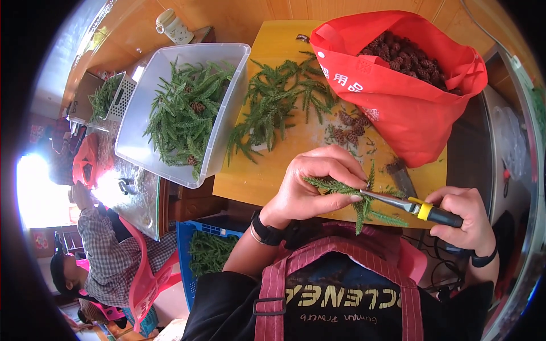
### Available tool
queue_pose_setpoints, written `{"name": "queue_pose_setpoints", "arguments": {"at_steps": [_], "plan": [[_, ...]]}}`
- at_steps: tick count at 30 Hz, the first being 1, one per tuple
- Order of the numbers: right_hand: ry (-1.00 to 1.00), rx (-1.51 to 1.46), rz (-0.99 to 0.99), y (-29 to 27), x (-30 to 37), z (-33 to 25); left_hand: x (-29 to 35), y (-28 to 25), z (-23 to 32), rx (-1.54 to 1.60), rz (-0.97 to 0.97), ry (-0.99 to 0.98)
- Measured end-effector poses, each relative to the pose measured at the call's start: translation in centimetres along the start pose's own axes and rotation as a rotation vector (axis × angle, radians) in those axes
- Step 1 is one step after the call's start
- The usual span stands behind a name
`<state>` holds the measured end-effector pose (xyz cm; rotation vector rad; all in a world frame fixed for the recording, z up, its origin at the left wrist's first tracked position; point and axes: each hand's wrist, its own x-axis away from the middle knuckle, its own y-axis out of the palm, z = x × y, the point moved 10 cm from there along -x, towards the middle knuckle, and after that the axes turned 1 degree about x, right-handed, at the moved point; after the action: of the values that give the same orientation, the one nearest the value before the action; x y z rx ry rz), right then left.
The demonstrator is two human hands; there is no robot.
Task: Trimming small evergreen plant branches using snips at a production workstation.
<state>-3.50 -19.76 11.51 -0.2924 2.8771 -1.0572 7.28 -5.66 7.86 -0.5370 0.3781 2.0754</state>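
My left hand [321,184] pinches a green artificial pine sprig [364,207] between thumb and fingers, over the near edge of the yellow table [250,187]. My right hand [466,219] is wrapped round the yellow and black handles of long-nose pliers [406,206]. The pliers' tips reach the middle of the sprig, close to my left fingertips; what they grip there is too small to make out. Beyond my hands, several loose pine cones [348,129] lie on the table beside a spread of green pine branches [278,102].
A red bag [398,108] full of pine cones stands at the back right. On the left is a clear plastic bin [133,133] of pine sprigs, some with cones. Below it sits a blue crate [185,250] of greenery. Another person [114,250] sits at a table far left.
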Motion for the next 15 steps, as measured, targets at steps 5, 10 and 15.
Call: {"name": "queue_pose_setpoints", "arguments": {"at_steps": [5, 10, 15], "plan": [[0.152, -0.195, -0.172, 1.6, 0.2, 1.1, 0.1, 0.4, 0.6, -0.004, -0.029, 0.024], [0.192, -0.436, -0.324, 3.8, 1.5, 2.5, 0.3, 0.9, 1.0, 0.023, -0.068, 0.075], [0.425, -0.697, -0.488, 5.5, 2.5, 3.0, 0.4, 1.7, 1.7, 0.083, -0.149, 0.123]]}}
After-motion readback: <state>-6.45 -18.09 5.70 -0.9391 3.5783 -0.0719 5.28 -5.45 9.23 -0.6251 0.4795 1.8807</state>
